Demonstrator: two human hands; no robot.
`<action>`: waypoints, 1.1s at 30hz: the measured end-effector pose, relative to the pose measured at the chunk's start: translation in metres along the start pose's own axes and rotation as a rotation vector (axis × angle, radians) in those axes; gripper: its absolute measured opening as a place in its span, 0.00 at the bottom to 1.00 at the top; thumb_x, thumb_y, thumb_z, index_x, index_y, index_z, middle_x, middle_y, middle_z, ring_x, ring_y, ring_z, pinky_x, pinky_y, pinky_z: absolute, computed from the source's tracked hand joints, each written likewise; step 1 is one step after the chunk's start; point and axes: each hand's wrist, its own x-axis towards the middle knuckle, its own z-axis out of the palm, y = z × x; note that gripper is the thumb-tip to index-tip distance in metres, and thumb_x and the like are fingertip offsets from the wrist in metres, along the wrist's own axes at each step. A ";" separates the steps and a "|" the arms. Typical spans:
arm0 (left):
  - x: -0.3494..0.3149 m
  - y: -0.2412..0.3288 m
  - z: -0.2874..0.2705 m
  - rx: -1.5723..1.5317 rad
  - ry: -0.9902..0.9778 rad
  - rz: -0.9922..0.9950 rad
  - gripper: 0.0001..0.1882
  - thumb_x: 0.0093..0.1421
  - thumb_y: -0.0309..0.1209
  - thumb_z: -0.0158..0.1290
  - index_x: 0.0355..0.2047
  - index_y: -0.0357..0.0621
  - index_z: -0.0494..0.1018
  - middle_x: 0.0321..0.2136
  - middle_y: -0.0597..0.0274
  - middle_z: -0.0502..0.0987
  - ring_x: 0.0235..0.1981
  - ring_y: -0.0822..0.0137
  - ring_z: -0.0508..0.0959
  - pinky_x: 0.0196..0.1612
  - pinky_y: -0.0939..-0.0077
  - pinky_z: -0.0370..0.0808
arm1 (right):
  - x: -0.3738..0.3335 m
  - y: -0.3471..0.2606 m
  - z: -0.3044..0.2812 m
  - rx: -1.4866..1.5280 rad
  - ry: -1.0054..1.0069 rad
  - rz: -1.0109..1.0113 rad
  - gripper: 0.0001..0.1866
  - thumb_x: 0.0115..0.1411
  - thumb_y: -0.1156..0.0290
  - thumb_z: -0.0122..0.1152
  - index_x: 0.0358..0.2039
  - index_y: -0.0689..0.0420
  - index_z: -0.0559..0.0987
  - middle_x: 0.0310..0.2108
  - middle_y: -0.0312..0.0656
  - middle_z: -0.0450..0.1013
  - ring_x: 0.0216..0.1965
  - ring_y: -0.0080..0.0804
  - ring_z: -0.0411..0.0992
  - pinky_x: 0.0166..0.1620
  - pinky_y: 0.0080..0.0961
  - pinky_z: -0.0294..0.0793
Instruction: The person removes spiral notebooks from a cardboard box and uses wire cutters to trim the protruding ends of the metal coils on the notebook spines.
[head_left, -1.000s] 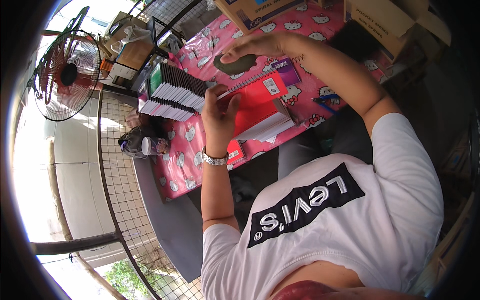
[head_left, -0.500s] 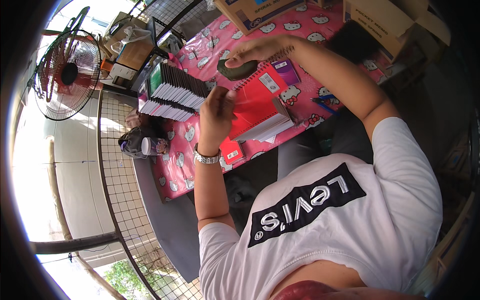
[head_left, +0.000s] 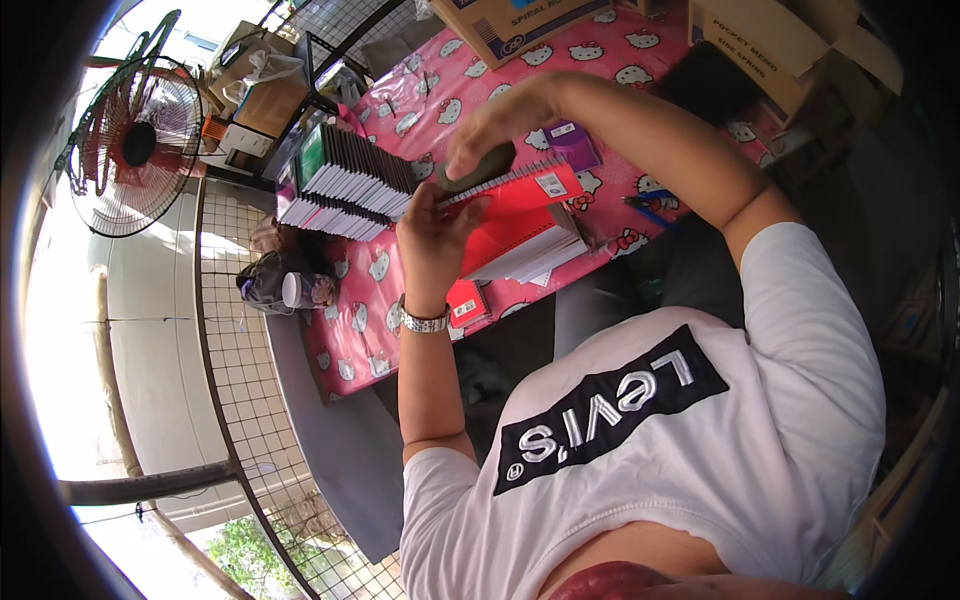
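Note:
A red spiral notebook (head_left: pixel 535 187) is tilted up on top of a stack of red notebooks (head_left: pixel 545 250), its wire binding along the far edge. My left hand (head_left: pixel 437 225), with a metal watch at the wrist, grips the notebook's left end between thumb and fingers. Over the far edge reaches my right hand (head_left: pixel 497 122), its fingers curled on a dark green oval object (head_left: pixel 490 167) close to the binding. What kind of thing that is, I cannot make out. A smaller red notebook (head_left: pixel 466 304) lies at the table's near edge.
Dark-covered notebooks (head_left: pixel 355 180) stand stacked on the left of the pink patterned tablecloth (head_left: pixel 350 345). A purple notebook (head_left: pixel 573 146) and a blue-handled tool (head_left: pixel 652 205) lie to the right. Cardboard boxes (head_left: pixel 520 30) stand behind. A fan (head_left: pixel 138 145) and a cup (head_left: pixel 305 290) are at the left.
The red top notebook has tilted up, with my left hand now gripping its left end. My right hand and the dark green object have come nearer, toward the binding.

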 end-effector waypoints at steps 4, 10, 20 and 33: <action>-0.003 0.005 -0.003 -0.074 0.044 -0.029 0.12 0.59 0.26 0.62 0.36 0.33 0.70 0.27 0.60 0.80 0.27 0.74 0.82 0.27 0.82 0.75 | 0.015 0.034 -0.016 0.137 0.310 -0.032 0.36 0.54 0.33 0.59 0.49 0.51 0.79 0.39 0.34 0.76 0.38 0.24 0.71 0.37 0.23 0.67; 0.002 0.012 0.005 -0.111 0.037 -0.028 0.09 0.65 0.28 0.54 0.33 0.36 0.66 0.23 0.63 0.75 0.26 0.71 0.83 0.25 0.82 0.75 | -0.038 0.232 0.034 -0.572 0.813 0.534 0.31 0.44 0.47 0.74 0.40 0.55 0.76 0.51 0.53 0.65 0.48 0.50 0.72 0.51 0.42 0.72; -0.012 0.015 0.011 0.155 0.236 0.129 0.13 0.67 0.34 0.53 0.38 0.35 0.69 0.25 0.60 0.73 0.23 0.72 0.79 0.22 0.77 0.80 | -0.151 0.258 0.168 -1.081 1.003 0.377 0.31 0.59 0.55 0.63 0.59 0.55 0.69 0.57 0.47 0.66 0.61 0.49 0.62 0.62 0.41 0.62; -0.005 0.006 0.005 0.185 0.154 -0.071 0.07 0.65 0.27 0.53 0.35 0.36 0.68 0.26 0.58 0.75 0.27 0.69 0.83 0.23 0.77 0.80 | -0.078 0.031 0.135 -0.566 1.076 -0.468 0.30 0.53 0.62 0.69 0.55 0.59 0.74 0.48 0.45 0.70 0.50 0.42 0.70 0.53 0.37 0.70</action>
